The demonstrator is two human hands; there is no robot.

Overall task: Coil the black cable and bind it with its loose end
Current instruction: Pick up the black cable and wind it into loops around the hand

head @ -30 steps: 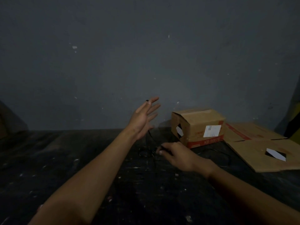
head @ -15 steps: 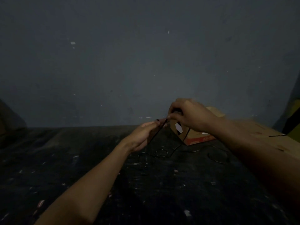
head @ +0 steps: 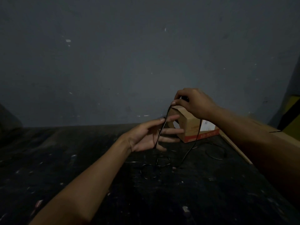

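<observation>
A thin black cable [head: 188, 151] lies in loose loops on the dark floor and rises to my hands. My right hand [head: 193, 103] is raised above the cardboard box and pinches the cable between thumb and fingers. From that pinch one strand runs down across my left hand [head: 151, 137], which is held palm up with its fingers spread; the strand crosses the palm near the thumb. Another strand drops from under my right hand to the floor. Small loops of the cable rest just below my left wrist.
A small cardboard box [head: 191, 127] with a white label stands against the grey wall [head: 129, 62]. A flattened piece of cardboard [head: 240, 148] lies to its right, mostly behind my right forearm. The floor [head: 65, 159] is dark and speckled with pale flecks.
My right hand has lifted from the floor with the cable to above the box. My left hand has dropped and turned palm up, and the cable now crosses it.
</observation>
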